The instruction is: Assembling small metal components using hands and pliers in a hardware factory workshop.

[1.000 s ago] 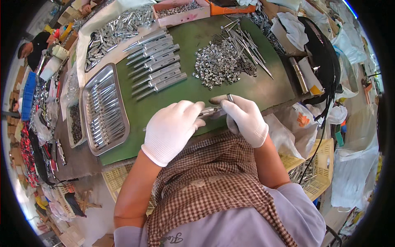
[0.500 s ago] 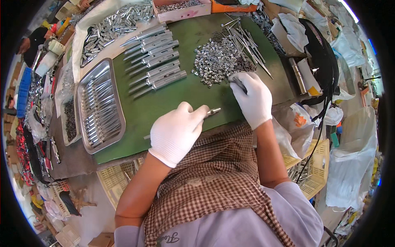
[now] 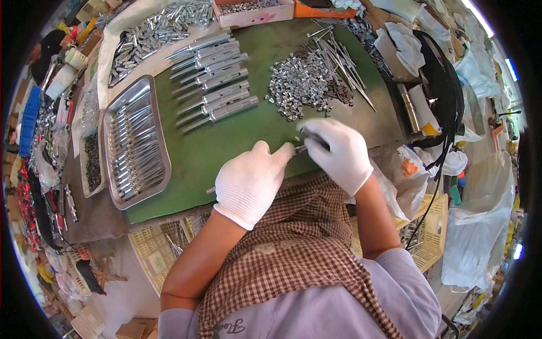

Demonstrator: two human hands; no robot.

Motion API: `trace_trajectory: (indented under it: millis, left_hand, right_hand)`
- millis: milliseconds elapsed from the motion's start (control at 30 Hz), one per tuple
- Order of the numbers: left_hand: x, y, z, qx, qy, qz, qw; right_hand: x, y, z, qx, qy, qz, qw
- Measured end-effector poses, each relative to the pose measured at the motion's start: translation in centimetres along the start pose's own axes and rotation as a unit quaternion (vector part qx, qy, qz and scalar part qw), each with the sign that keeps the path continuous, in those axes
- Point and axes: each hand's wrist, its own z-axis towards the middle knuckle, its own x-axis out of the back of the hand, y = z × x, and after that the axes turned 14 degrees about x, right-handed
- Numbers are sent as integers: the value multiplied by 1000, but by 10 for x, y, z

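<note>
In a white knit glove, my left hand point(image 3: 253, 178) is closed around a slim metal rod point(image 3: 211, 190), whose thin tail sticks out behind the palm. My right hand point(image 3: 339, 151), gloved with darkened fingertips, pinches at the rod's front end beside the left fingertips. What the right fingers hold is hidden. A small silver piece point(image 3: 296, 139) shows by those fingertips. Beyond them lies a heap of small silver metal fittings point(image 3: 296, 85). Several steel rods with thick slotted sleeves point(image 3: 226, 82) lie in a row on the green mat point(image 3: 186, 169).
A steel tray point(image 3: 165, 164) of thin rods stands at left, beside a bin of dark screws point(image 3: 93, 161). Long metal pins point(image 3: 347, 65) and small dark screws point(image 3: 340, 95) adjoin the heap. A pink box point(image 3: 257, 17) sits at the back. Yellow crates point(image 3: 149, 257) stand below the table edge.
My right hand has come from the edge of the fittings heap toward me and left, to the rod's front end. My left hand keeps its hold, shifted slightly right.
</note>
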Motion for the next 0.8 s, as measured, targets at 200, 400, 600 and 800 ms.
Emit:
trace_trajectory:
  millis: [200,400,600,800]
  left_hand:
    - [2,0,0,6,-4,-8,1000]
    - [3,1,1,11,-14,-19,1000]
    - [2,-2,0,2,-9,-19,1000]
    - [5,1,1,16,-29,-5,999]
  right_hand:
    - [-12,-4,-14,29,15,-7,999]
    - [-11,-5,-16,5,-23,-46,999]
    - [2,2,-11,-48,63,-18,997]
    - [5,16,0,-77,56,-19,995]
